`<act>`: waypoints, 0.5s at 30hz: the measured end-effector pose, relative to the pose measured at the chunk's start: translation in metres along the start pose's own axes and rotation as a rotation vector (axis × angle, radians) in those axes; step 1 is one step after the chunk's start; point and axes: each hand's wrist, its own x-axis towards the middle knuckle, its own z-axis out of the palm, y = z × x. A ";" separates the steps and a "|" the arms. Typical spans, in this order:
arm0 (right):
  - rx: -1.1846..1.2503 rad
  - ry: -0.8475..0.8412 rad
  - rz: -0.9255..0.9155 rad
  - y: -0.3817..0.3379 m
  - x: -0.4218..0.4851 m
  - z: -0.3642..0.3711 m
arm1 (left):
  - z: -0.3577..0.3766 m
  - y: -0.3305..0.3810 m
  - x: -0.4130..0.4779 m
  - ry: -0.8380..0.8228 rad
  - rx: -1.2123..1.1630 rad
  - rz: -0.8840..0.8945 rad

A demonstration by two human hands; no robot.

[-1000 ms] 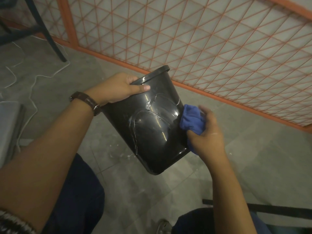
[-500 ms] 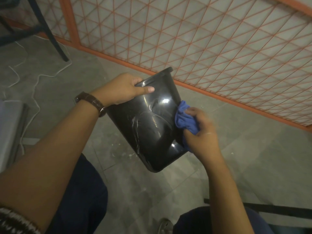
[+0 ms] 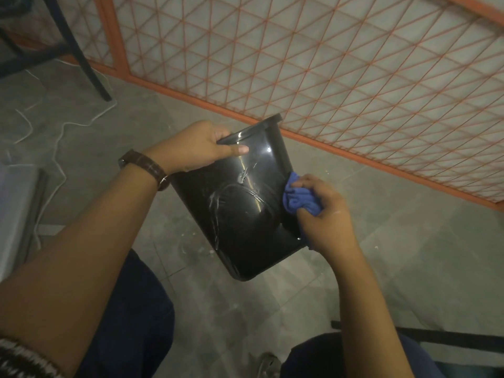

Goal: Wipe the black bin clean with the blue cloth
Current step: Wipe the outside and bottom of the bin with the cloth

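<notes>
The left hand [image 3: 192, 148] grips the rim of the shiny black plastic bin [image 3: 240, 203], held tilted above the floor. The right hand [image 3: 324, 211] squeezes the crumpled blue cloth [image 3: 298, 199] against its right side. Wiping is underway; white streaks look next.

Scene was dim, warm-tinted and evenly lit, with no hard shadows on grey floor [image 3: 409, 255]. Small sharp glints sat on glossy black bin [image 3: 240, 227] near rim and mid-wall, suggesting light from above. Pale backing behind orange mesh panel [image 3: 327, 64] was brightest area. Wide-angle lens bowed panel's bottom rail and stretched left forearm [image 3: 81, 255] toward lower left corner. Blue cloth [image 3: 300, 200] folds looked soft, slightly smeared. Top left corner was darkest, with dark furniture leg [image 3: 81, 58] near silhouette.
</notes>
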 end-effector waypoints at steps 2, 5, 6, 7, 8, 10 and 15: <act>0.053 0.061 0.067 0.003 0.001 -0.001 | 0.001 -0.001 0.001 -0.009 -0.016 -0.017; 0.094 0.131 0.043 0.005 0.003 0.000 | 0.009 -0.002 0.004 -0.061 -0.070 -0.036; 0.080 0.121 0.004 0.005 0.004 0.002 | 0.011 -0.001 0.004 -0.075 -0.057 -0.034; 0.051 0.106 -0.042 0.004 0.003 0.005 | 0.013 0.000 0.004 -0.089 -0.034 -0.028; 0.022 0.086 -0.087 0.005 0.003 0.007 | 0.015 0.000 0.004 -0.097 -0.008 -0.020; -0.025 0.049 -0.138 0.003 0.003 0.009 | 0.014 0.000 0.005 -0.088 0.030 -0.009; -0.089 0.039 -0.048 0.010 0.006 0.002 | 0.005 -0.002 0.004 -0.077 0.035 -0.014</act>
